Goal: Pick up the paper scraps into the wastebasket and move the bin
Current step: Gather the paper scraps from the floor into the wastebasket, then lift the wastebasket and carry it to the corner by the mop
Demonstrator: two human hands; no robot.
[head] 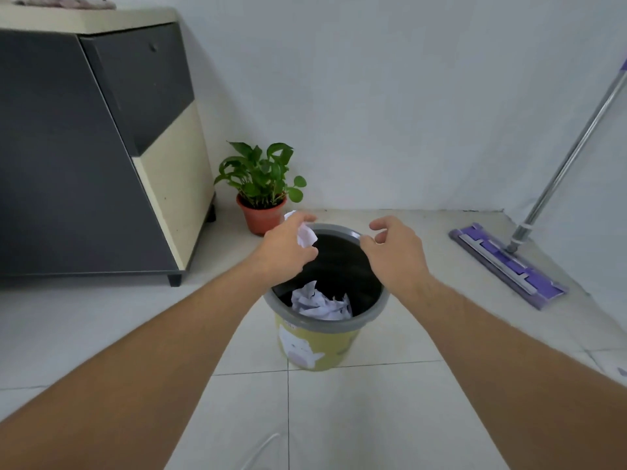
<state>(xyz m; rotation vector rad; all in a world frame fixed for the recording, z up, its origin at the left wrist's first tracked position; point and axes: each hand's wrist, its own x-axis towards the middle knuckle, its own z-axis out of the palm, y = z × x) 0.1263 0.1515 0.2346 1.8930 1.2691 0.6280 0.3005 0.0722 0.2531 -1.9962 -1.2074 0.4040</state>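
Note:
A yellow-green wastebasket with a grey rim and a cartoon print stands on the tiled floor at the centre. Crumpled white paper lies inside it. My left hand hovers over the bin's far left rim, fingers closed on a white paper scrap. Over the bin's right rim is my right hand, fingers curled apart and holding nothing.
A potted green plant in an orange pot stands just behind the bin by the wall. A dark and cream cabinet fills the left. A purple flat mop leans at the right, head on the floor.

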